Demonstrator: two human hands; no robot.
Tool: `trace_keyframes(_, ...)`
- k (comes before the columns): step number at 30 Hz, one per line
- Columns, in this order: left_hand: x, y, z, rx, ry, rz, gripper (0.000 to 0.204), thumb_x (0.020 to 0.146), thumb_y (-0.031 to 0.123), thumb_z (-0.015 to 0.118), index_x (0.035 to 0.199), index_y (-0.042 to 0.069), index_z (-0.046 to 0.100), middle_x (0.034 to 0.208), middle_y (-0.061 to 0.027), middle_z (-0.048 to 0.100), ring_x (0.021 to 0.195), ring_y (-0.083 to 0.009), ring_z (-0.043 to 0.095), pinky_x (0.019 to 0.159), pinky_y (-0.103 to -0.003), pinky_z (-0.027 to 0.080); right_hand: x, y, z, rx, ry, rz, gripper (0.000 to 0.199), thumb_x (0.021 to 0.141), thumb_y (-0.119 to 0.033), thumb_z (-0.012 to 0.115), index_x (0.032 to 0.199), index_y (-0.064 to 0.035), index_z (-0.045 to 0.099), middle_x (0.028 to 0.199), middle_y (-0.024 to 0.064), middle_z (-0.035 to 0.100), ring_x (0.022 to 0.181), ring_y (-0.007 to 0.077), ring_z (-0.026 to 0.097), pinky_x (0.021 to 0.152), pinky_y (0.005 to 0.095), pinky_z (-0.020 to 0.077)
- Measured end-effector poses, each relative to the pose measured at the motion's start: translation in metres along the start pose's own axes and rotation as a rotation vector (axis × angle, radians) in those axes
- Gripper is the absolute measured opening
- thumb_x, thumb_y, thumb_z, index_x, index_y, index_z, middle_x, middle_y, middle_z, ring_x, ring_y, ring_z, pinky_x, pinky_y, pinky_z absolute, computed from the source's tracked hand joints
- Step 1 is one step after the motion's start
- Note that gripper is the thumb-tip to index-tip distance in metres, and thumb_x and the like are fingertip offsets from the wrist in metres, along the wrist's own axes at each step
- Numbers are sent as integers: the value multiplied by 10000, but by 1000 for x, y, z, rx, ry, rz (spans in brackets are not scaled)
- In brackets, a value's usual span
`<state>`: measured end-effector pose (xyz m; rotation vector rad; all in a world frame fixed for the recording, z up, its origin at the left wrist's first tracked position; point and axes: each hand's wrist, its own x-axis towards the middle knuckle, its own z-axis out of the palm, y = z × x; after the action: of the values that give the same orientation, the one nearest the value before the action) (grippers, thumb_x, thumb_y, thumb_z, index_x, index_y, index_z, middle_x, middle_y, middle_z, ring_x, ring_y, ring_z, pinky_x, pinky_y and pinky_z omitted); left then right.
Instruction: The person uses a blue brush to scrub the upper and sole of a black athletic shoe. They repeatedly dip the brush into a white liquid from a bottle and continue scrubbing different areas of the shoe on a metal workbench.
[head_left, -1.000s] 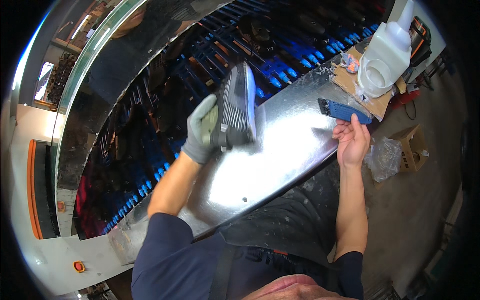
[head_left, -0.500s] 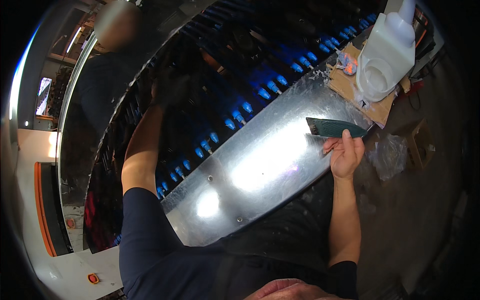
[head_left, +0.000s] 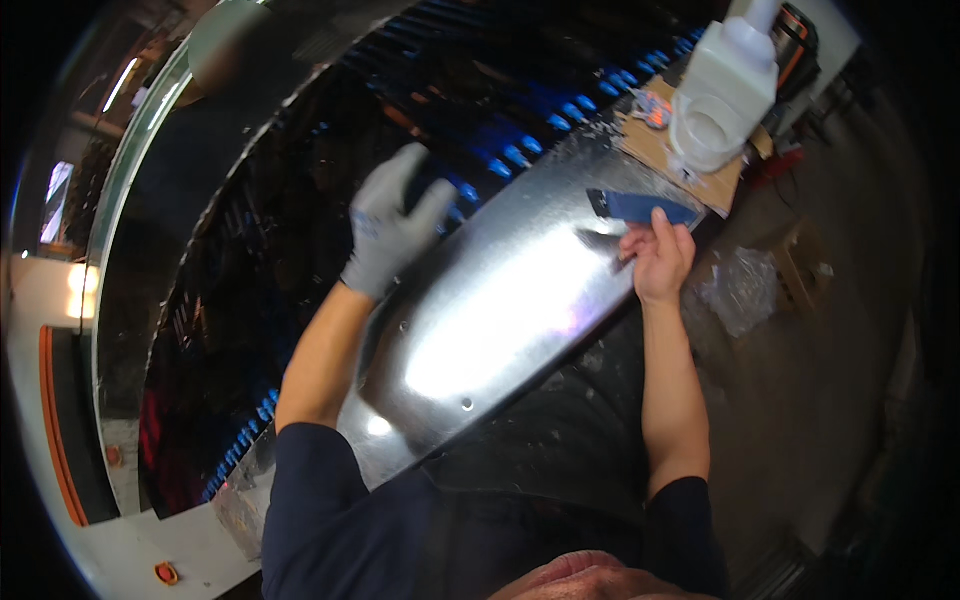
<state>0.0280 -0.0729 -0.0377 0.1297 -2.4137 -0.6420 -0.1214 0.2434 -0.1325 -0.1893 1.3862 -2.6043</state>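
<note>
1. At ten o'clock from the metal ledge's (head_left: 480,350) middle, the gloved left hand (head_left: 393,228) is spread, nothing visible in it; best to mind the blue-tipped fittings (head_left: 516,156).
2. At two o'clock, the bare right hand (head_left: 662,258) pinches the blue brush (head_left: 650,208), bristles toward nine.
3. I'd favour a light grip, clear of the white bottle (head_left: 735,75) at the brush's one o'clock.

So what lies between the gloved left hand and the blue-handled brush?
Blue fittings near the left hand, then the shiny metal ledge toward the brush, in the head view.
</note>
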Motion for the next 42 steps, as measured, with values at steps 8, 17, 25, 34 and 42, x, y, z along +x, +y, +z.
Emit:
trace_keyframes(8, -88, 119, 68, -531, -337, 511, 355, 842, 202, 819, 1131, 11, 740, 1005, -145, 740, 885, -320, 725, 779, -392, 587, 2, -4, 1, -46, 19, -9, 291, 1076, -259, 649, 993, 20, 640, 848, 150, 720, 587, 164, 676, 486, 281, 541)
trace_keyframes(17, -97, 94, 78, -651, -494, 275, 484, 906, 286, 787, 1288, 5, 688, 1172, -196, 745, 1068, -366, 721, 946, -434, 573, 7, -5, 7, -59, 88, -77, 288, 1058, -251, 671, 994, 26, 625, 802, 133, 700, 561, 174, 675, 478, 302, 564)
trace_keyframes(25, -98, 90, 75, -750, -508, 264, 500, 895, 264, 806, 1297, -6, 683, 1168, -199, 744, 1074, -376, 717, 945, -441, 569, 7, 2, 3, -99, 72, -93, 193, 1056, -163, 619, 1068, 30, 616, 832, 178, 728, 572, 208, 698, 470, 322, 579)
trace_keyframes(34, -97, 89, 74, -720, -463, 295, 483, 902, 257, 791, 1289, -8, 679, 1146, -203, 743, 1045, -378, 726, 915, -436, 585, 2, 2, 6, -52, 108, -103, 300, 1094, -268, 553, 1073, 29, 587, 835, 213, 725, 563, 246, 699, 456, 344, 573)
trace_keyframes(42, -96, 88, 73, -692, -501, 281, 486, 891, 240, 804, 1287, -15, 684, 1158, -203, 745, 1046, -377, 729, 929, -436, 577, -1, 3, 14, -52, 86, -148, 286, 1088, -258, 594, 1138, 24, 589, 833, 191, 721, 548, 206, 691, 447, 301, 552)
